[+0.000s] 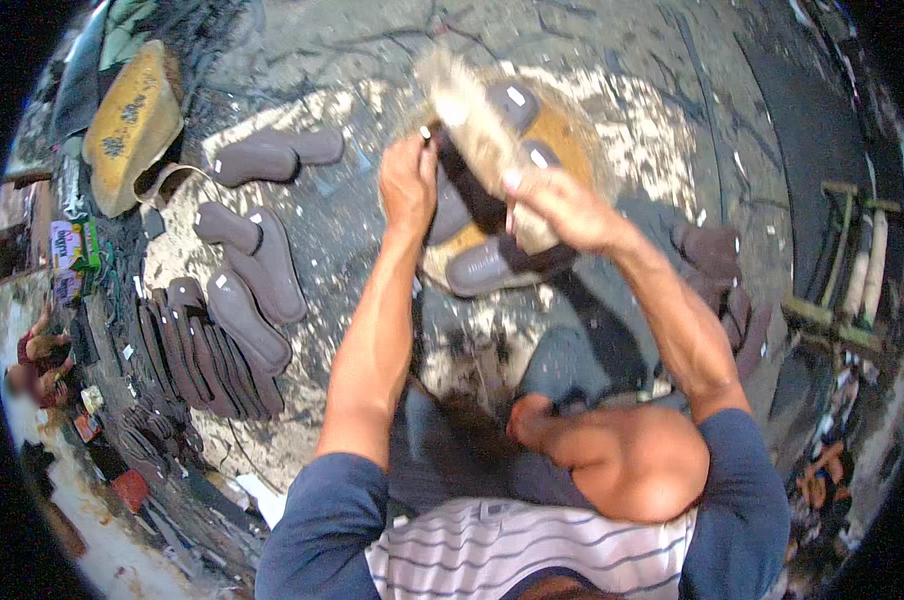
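My right hand [570, 208] grips a long, worn, pale wooden block [484, 135], raised over a yellowish working board [565, 130] and smeared by motion. My left hand [409, 185] is closed at the board's left edge; a small dark tip with a white spot shows above its fingers, too little to name. Brown sandal soles lie on the board: one at the back [515, 105], one at the front [492, 268], others partly hidden by the block and its dark shadow.
More soles lie on a pale, stained sheet [367, 100] at left, including a far pair [257, 158] and a leaning row [207, 345]. A rounded yellow block [132, 130] is beyond them. At right are stacked brown pieces [710, 255] and a wooden frame [840, 265]. Another person [44, 360] sits far left.
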Motion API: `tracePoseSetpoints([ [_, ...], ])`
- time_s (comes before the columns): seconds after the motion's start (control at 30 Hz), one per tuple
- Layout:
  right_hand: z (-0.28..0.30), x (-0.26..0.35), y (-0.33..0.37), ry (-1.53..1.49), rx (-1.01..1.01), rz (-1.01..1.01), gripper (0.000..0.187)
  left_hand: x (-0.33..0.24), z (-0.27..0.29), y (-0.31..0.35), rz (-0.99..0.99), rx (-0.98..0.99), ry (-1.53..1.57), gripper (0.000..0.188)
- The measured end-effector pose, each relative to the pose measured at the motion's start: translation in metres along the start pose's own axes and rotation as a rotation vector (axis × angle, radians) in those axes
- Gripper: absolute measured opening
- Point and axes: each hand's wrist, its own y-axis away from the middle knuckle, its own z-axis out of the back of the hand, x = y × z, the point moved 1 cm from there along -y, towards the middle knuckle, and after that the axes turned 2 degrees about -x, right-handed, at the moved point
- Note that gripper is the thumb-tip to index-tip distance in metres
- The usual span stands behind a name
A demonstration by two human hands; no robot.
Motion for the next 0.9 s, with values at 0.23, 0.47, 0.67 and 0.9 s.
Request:
tracePoseSetpoints([
  [0.23, 0.019, -0.062, -0.003, -0.344, -0.085, -0.228, 0.049, -0.017, 0.003, -0.004, 0.697, -0.286, 0.743, 0.027],
  [0.47, 0.017, -0.035, 0.011, -0.431, -0.084, -0.305, 0.047, -0.034, 0.009, 0.006, 0.565, 0.064, 0.411, 0.027],
  [0.67, 0.035, 0.097, 0.049, -0.233, -0.213, 0.038, 0.054, -0.035, 0.012, 0.009, 0.457, 0.069, 0.218, 0.023],
  [0.9, 0.013, 0.061, 0.051, 0.118, -0.509, 0.783, 0.067, -0.042, 0.005, 0.010, 0.077, 0.010, 0.129, 0.012],
])
